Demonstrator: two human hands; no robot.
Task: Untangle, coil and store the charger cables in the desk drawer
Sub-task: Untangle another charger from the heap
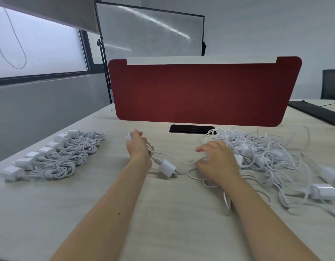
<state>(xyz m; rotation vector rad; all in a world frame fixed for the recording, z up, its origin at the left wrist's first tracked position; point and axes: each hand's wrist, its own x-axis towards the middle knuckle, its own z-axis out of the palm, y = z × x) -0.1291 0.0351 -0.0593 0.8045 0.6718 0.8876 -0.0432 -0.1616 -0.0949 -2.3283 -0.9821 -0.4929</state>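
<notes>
My left hand (137,147) grips a small coil of white cable (129,136) just above the desk. That cable runs down to a white charger plug (168,168) hanging near the desk surface, and on rightward to my right hand (216,162). My right hand pinches the cable at its thumb side, fingers curled, blurred by motion. A tangled heap of white cables and chargers (272,157) lies right of that hand. On the left, several coiled cables with their chargers (55,157) lie in a slanted row.
A red fabric divider (200,91) stands across the back of the pale desk (162,223). A black cable port (191,128) sits in front of it. A dark flat object (317,112) lies far right. No drawer is in view.
</notes>
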